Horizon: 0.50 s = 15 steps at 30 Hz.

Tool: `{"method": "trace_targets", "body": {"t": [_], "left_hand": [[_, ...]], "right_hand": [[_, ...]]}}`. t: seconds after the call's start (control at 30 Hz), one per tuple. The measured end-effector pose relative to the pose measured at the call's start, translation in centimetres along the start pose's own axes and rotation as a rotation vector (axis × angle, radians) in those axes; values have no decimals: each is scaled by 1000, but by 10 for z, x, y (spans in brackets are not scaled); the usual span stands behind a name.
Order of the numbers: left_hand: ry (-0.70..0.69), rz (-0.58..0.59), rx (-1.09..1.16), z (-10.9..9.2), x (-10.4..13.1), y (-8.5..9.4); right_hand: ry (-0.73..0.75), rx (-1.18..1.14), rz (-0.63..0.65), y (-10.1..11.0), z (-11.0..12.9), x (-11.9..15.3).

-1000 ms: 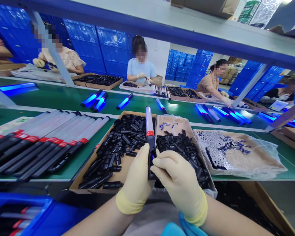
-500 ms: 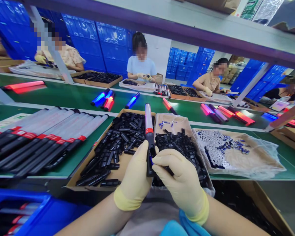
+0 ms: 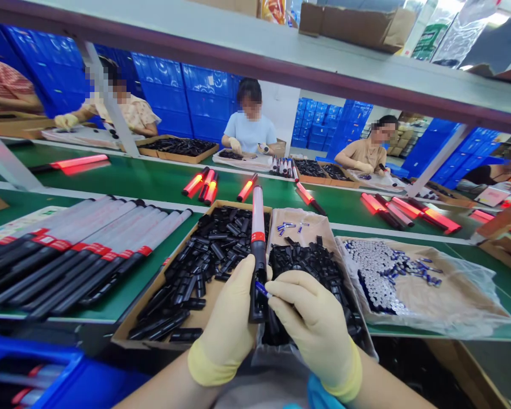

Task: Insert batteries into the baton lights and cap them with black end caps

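Observation:
A light baton [image 3: 258, 227] with a clear tube, a red band and a black handle stands nearly upright in front of me. My left hand [image 3: 231, 304], in a pale yellow glove, is wrapped round its handle from the left. The handle's battery compartment lies open towards me. Between thumb and fingertips my right hand [image 3: 310, 318], gloved too, pinches a small blue battery [image 3: 263, 289], tilted at the compartment opening. Behind the baton are a cardboard box [image 3: 130, 341] of black covers and a lined tray [image 3: 315, 218] holding black pieces and a few loose batteries.
Many silver-ended batteries fill part of a plastic-lined tray [image 3: 464, 289] on the right. Unlit batons [image 3: 85, 244] lie in a row on the left. Red-lit batons [image 3: 309, 196] rest on the green conveyor [image 3: 149, 184]. Co-workers [image 3: 250, 130] sit beyond it. A blue bin [image 3: 68, 355] stands lower left.
The battery at my right fingertips now shows more clearly, angled at the compartment. The blue-lit batons on the conveyor now glow red. The view has tilted slightly upward.

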<state>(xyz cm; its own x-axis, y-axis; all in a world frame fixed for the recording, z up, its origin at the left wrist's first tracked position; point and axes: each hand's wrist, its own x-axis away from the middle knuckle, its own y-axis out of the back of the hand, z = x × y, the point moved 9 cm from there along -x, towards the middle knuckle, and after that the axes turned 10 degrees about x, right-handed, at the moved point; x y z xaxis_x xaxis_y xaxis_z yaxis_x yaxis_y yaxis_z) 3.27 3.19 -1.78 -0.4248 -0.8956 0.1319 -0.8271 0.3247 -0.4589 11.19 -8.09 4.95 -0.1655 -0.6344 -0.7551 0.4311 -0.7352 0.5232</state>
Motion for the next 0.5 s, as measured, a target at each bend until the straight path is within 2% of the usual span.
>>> {"method": "trace_targets", "body": {"t": [0.1,0.17,0.27,0.4,0.5], "left_hand": [[-118,32,-68,-9,1,0],[-131,34,-106,-5,-2,5],[-141,42,-170,3,-7,12],[-269,96,-290,-1,-7,11],[-246,108,-316,6,-5,11]], "right_hand": [[60,82,-22,-3,7,1],[74,142,-29,-4,7,3],[44,185,-47,-4,2,6],[17,145,-61,-2,-2,8],[22,141,-49,-2,1,12]]}}
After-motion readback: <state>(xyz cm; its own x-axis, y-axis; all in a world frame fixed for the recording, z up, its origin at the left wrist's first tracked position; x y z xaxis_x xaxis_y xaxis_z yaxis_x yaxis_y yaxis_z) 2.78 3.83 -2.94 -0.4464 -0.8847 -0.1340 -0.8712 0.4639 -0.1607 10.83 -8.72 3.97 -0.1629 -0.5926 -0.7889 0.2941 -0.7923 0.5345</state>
